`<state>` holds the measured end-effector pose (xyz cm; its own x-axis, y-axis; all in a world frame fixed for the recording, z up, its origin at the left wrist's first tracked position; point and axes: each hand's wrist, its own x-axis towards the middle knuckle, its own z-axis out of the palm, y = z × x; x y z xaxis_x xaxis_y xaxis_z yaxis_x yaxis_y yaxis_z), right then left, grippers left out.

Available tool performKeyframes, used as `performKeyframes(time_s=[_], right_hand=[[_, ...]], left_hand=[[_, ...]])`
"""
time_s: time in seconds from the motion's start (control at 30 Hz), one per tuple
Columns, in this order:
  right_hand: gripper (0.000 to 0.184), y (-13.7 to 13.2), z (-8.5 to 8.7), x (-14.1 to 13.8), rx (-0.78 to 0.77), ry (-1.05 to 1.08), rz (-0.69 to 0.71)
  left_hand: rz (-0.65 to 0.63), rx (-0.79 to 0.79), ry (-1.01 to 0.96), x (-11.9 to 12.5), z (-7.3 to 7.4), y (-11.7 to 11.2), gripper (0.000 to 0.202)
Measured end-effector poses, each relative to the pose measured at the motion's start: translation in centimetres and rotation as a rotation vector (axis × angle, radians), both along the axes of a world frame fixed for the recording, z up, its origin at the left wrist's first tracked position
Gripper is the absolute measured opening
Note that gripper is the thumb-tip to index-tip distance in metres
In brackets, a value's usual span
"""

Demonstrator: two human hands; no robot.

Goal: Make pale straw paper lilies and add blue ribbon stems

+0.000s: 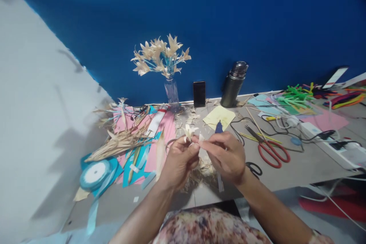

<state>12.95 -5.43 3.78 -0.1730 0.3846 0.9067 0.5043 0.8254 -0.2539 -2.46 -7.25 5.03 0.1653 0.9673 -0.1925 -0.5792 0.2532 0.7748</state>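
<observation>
Between thumb and fingers, my left hand [180, 160] pinches a small cream flower [189, 132] with pointed petals, made of dried husk. Close beside it my right hand [225, 156] is closed on a pale petal piece [201, 137], its fingertips nearly touching those of the left. Behind the right hand a blue-tipped glue gun [219, 126] points up in front of a yellow paper square [228, 115]. Husk scraps [204, 162] lie on the table beneath both hands. Farther back, a clear vase [172, 93] holds a bunch of similar husk flowers [160, 54].
Red-handled scissors [270, 152] and black-handled scissors [254, 169] lie to the right, near a white power strip [328, 143] with cables. A thermos [234, 85] and phone [199, 94] stand by the wall. At left are dried husks [114, 145] and a blue ribbon roll [95, 174].
</observation>
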Motion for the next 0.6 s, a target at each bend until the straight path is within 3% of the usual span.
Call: performKeyframes(time_s=[0.07, 0.17, 0.27, 0.37, 0.5, 0.6], right_hand=[[0.027, -0.1, 0.0, 0.0, -0.062, 0.079, 0.037], [0.019, -0.2, 0.2, 0.1, -0.318, 0.261, 0.089], [0.011, 0.2, 0.4, 0.3, -0.62, 0.371, 0.263], [0.009, 0.6, 0.6, 0.3, -0.818, 0.436, 0.44], [0.015, 0.8, 0.9, 0.4, -0.943, 0.498, 0.484], [0.018, 1.7, 0.3, 1.6, -0.971, 0.342, 0.407]], left_hand=[[-0.031, 0.012, 0.006, 0.0, -0.1, 0.2, 0.042], [-0.061, 0.013, 0.003, 0.0, -0.3, 0.5, 0.041], [-0.09, 0.004, -0.02, -0.2, -0.6, 0.8, 0.039], [-0.135, -0.021, -0.041, -0.2, -0.6, 0.9, 0.037], [-0.189, -0.057, -0.048, -0.3, -0.4, 1.1, 0.035], [-0.208, -0.075, -0.018, -0.9, -0.3, 1.9, 0.035]])
